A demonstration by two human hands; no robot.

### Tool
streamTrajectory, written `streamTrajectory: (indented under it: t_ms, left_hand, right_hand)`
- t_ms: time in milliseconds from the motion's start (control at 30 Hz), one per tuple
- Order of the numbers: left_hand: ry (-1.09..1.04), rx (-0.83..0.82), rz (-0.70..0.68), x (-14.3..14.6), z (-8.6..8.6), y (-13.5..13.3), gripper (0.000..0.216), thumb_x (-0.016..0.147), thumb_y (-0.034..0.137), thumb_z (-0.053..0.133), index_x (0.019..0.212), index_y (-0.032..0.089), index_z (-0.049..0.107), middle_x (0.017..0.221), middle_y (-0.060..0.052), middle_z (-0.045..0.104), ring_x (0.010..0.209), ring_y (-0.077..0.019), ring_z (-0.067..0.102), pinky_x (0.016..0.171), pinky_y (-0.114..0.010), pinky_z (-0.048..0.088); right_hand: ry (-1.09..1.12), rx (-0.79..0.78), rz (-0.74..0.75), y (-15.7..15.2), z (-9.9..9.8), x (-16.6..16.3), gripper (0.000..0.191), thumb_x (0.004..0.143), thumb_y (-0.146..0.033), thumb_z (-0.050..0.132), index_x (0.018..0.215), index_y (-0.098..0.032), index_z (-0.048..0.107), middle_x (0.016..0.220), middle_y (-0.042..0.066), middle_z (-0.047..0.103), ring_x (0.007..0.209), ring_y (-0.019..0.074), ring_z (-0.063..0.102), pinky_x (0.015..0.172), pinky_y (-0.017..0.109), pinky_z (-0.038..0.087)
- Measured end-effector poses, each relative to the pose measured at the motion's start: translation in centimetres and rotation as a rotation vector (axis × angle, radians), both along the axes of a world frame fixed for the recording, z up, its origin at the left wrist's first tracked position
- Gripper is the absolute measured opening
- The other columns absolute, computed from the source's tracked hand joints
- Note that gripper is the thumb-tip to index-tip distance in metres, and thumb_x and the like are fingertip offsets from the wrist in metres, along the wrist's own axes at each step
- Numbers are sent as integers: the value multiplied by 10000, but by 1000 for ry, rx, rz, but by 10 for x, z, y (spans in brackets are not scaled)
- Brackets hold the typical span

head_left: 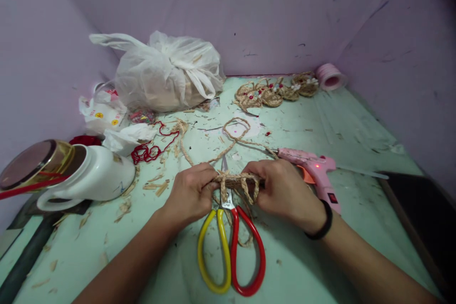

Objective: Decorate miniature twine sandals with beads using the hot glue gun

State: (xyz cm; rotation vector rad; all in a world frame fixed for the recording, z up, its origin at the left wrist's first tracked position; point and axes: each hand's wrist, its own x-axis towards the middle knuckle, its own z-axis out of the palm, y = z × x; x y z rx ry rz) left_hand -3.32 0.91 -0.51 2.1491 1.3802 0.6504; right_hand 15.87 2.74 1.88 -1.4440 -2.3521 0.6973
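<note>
Both my hands grip a small bundle of braided jute rope [235, 182] over the green table [320, 256]. My left hand [191, 191] pinches its left end, fingers closed. My right hand [281, 188], with a black band on the wrist, pinches the right end, fingers closed too. The rope's loose length [235, 129] runs away from the bundle and forms a loop further back. Scissors [231, 247] with one yellow and one red handle lie on the table just under the bundle, blades pointing away from me.
A pink glue gun [315, 173] lies right of my right hand. Finished jute pieces [274, 91] and a pink ribbon roll [330, 77] sit at the back. A white plastic bag [167, 71], red string [147, 152], a white jug [94, 173] and a gold tape roll [33, 164] crowd the left.
</note>
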Motion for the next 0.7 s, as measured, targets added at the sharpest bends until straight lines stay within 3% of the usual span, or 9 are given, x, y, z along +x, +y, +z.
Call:
streamTrajectory:
  t_ms: [700]
  left_hand:
    - [34,-2,10,1,0,-1,204,739,68,466,738,173,641,678,-15,556,671,-139,520,605,-242,396]
  right_hand:
    - [18,21,-48,-6,-7,0,178,576,-84,473,645,-185,602,558,12,608,507,128,519,476,220,278]
